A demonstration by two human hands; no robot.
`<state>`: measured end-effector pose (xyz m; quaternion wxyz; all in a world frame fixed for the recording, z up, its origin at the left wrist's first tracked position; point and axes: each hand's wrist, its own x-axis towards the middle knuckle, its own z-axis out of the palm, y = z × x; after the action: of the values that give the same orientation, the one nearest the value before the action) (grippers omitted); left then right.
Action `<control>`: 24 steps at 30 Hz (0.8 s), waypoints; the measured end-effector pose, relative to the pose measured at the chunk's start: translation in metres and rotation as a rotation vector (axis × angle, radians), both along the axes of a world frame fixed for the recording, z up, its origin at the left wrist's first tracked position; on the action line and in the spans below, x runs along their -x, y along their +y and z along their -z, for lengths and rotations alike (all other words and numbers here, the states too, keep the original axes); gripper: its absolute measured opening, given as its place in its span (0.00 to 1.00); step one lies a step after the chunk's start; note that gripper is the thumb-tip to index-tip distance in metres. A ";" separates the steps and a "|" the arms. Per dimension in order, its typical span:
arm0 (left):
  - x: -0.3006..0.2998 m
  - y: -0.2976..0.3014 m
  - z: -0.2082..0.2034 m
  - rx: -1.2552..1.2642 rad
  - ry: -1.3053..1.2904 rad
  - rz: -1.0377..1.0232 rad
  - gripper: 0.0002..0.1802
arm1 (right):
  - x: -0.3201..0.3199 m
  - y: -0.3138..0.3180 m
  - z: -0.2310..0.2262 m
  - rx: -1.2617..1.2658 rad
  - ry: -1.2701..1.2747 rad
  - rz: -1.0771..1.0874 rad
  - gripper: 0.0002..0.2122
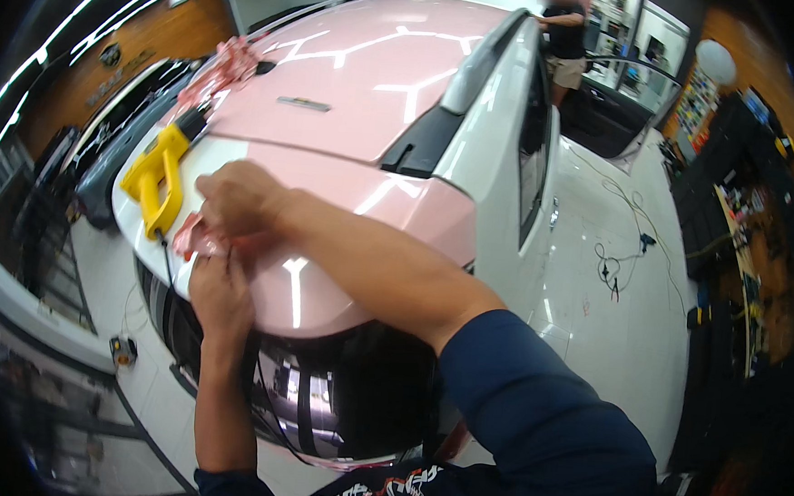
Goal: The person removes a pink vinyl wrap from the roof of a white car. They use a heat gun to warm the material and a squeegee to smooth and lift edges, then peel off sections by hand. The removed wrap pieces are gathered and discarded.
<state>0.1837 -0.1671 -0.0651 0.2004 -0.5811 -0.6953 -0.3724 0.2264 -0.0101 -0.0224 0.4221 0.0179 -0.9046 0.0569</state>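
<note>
Bunched pink vinyl film (199, 239) hangs at the left part of the car's rear roof edge. My left hand (221, 294) is closed on it from below, fingers pinching the loose edge. Just above, my right hand (241, 198) is curled shut against the same bunch, slightly blurred; what lies inside its fingers is hidden. Smooth pink film covers the spoiler (417, 215) to the right of my hands, while a white strip shows on the left. A yellow heat gun (156, 179) lies on that white part, its cord running down past the rear window.
A flat scraper-like strip (304, 104) lies on the pink roof (363, 60). More crumpled pink film (226, 67) sits at the roof's left edge. Another person (566, 40) stands beyond the car's right side, near an open door (609, 120). Cables (631, 203) trail across the floor at right.
</note>
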 end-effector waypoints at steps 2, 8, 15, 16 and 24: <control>-0.006 -0.001 -0.005 -0.023 -0.006 0.021 0.10 | -0.001 0.001 0.002 0.049 0.145 -0.009 0.07; -0.015 -0.007 -0.008 -0.071 -0.121 0.077 0.10 | -0.015 -0.001 -0.004 0.039 0.257 -0.113 0.06; -0.022 -0.011 -0.014 0.001 -0.012 0.020 0.11 | -0.036 -0.001 -0.008 0.059 0.281 -0.066 0.04; -0.022 -0.018 -0.011 -0.034 0.037 -0.045 0.12 | -0.034 -0.001 -0.008 0.078 0.280 -0.063 0.04; -0.010 -0.024 0.020 -0.009 -0.001 -0.061 0.10 | -0.055 -0.029 -0.046 0.003 -0.228 -0.026 0.28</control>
<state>0.1933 -0.1915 -0.0854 0.2141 -0.5584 -0.7111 -0.3696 0.2814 -0.0393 0.0241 0.3156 0.0224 -0.9464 0.0656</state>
